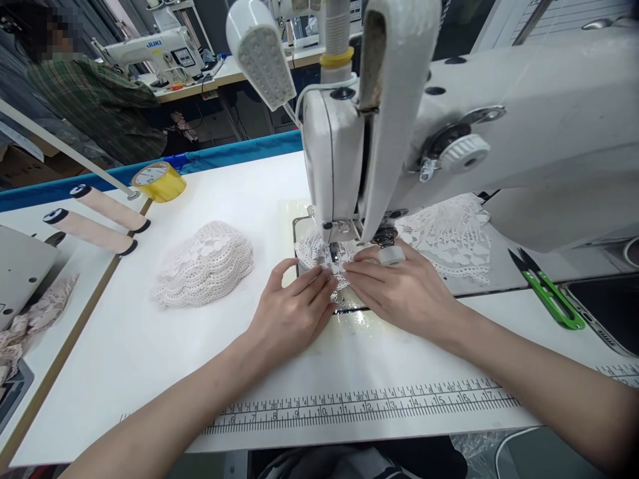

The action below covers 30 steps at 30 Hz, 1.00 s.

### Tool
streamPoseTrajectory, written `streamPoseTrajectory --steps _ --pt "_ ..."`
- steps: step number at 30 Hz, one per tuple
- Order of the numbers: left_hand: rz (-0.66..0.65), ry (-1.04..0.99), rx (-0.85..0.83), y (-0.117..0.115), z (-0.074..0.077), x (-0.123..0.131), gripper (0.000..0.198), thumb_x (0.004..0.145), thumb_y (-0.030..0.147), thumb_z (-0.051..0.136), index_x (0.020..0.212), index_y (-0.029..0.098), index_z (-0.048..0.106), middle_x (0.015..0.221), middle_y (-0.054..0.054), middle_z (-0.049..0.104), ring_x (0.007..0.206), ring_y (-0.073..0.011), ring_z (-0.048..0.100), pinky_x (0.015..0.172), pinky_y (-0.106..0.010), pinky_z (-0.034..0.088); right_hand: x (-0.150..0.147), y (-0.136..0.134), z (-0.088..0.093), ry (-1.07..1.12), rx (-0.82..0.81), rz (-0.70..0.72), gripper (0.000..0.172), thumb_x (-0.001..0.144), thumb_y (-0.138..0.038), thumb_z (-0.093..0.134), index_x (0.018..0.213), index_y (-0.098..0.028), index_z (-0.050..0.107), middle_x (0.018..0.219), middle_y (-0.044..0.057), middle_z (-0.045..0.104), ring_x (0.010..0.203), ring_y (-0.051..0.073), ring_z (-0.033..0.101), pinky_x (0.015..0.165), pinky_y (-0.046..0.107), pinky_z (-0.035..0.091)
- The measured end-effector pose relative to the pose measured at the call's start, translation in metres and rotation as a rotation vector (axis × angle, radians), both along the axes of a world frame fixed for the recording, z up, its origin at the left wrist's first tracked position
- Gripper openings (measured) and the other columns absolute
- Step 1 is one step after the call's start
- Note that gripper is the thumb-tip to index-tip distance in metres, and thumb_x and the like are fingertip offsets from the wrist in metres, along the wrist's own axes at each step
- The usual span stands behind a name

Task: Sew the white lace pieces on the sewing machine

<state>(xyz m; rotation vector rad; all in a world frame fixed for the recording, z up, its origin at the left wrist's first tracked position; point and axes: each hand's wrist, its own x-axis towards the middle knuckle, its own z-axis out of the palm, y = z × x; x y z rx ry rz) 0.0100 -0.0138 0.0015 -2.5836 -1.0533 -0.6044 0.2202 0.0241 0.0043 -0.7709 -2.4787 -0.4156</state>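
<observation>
A small piece of white lace (pixel 313 250) lies beneath the needle and presser foot (pixel 334 252) of a white sewing machine (pixel 333 159). My left hand (pixel 293 307) pinches its near left edge, fingertips close to the foot. From the other side, my right hand (pixel 407 285) grips the lace with its fingers together, partly behind the machine's white knob (pixel 391 255). The fingertips of both hands almost meet in front of the needle. To the left sits a stack of pale lace pieces (pixel 204 265). More lace (pixel 452 238) lies behind my right hand, under the machine arm.
Green thread snips (pixel 552 293) lie beside a dark phone (pixel 606 309) on the right. Two thread cones (pixel 94 229) and a yellow tape roll (pixel 160 181) stand at the far left. A printed ruler (pixel 369 406) runs along the front edge. Another person (pixel 94 100) sits beyond the table.
</observation>
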Motion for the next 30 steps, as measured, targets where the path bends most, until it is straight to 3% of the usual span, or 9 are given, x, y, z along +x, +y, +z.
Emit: streamPoseTrajectory --steps 7,17,23,30 --pt "0.014 -0.019 -0.01 0.007 -0.002 -0.001 0.023 0.094 0.023 0.054 0.113 0.017 0.066 0.113 -0.007 0.071 0.108 -0.0206 0.066 0.109 -0.046 0.031 0.0 0.0 0.002 -0.057 -0.01 -0.058 0.026 0.092 -0.009 0.05 0.09 -0.017 0.074 0.09 0.002 0.075 0.084 0.018 0.063 0.105 0.039 0.037" --pt "0.029 -0.028 -0.05 0.01 -0.002 -0.002 0.026 0.096 0.025 0.051 0.115 0.015 0.065 0.115 -0.007 0.071 0.111 -0.0207 0.065 0.112 -0.048 0.027 0.001 0.003 -0.005 -0.052 -0.032 -0.084 0.026 0.097 -0.022 0.05 0.103 -0.013 0.073 0.09 0.005 0.076 0.086 0.019 0.065 0.104 0.042 0.038" --pt "0.029 -0.032 -0.05 0.013 -0.002 -0.002 0.026 0.096 0.026 0.051 0.115 0.017 0.066 0.114 -0.007 0.071 0.11 -0.0214 0.065 0.111 -0.049 0.029 0.002 0.003 -0.004 -0.072 -0.044 -0.109 0.026 0.098 -0.024 0.047 0.105 -0.018 0.072 0.09 0.004 0.076 0.088 0.021 0.066 0.102 0.043 0.04" --pt "0.03 -0.032 -0.053 0.016 -0.002 -0.003 0.027 0.095 0.026 0.052 0.116 0.015 0.065 0.116 -0.008 0.07 0.112 -0.0221 0.064 0.107 -0.046 0.032 0.001 0.006 -0.005 -0.102 -0.02 -0.129 0.029 0.098 -0.026 0.047 0.107 -0.013 0.072 0.086 0.006 0.076 0.093 0.022 0.065 0.107 0.043 0.036"
